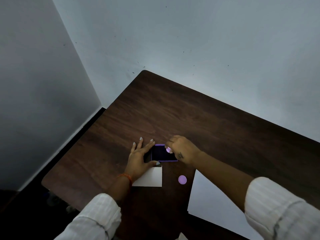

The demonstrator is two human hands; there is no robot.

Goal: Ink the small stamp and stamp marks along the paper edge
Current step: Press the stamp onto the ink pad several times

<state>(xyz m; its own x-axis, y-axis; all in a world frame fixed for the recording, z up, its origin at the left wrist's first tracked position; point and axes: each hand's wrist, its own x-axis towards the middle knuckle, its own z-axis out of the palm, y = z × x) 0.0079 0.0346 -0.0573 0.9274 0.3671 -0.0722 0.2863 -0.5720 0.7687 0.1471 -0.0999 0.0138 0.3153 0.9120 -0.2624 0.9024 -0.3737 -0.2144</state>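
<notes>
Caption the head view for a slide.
Right hand presses small stamp into purple ink pad, steadied by left hand.

A dark brown wood-grain table (181,115) with a rounded far corner stood pushed into the corner of the room. Behind it rose a pale grey-blue painted wall (190,40), flecked with small dark specks, and a second, dimmer grey wall (34,84) met it on the left. A black skirting strip (69,141) ran along the foot of the left wall. The light was dim and cool.
</notes>
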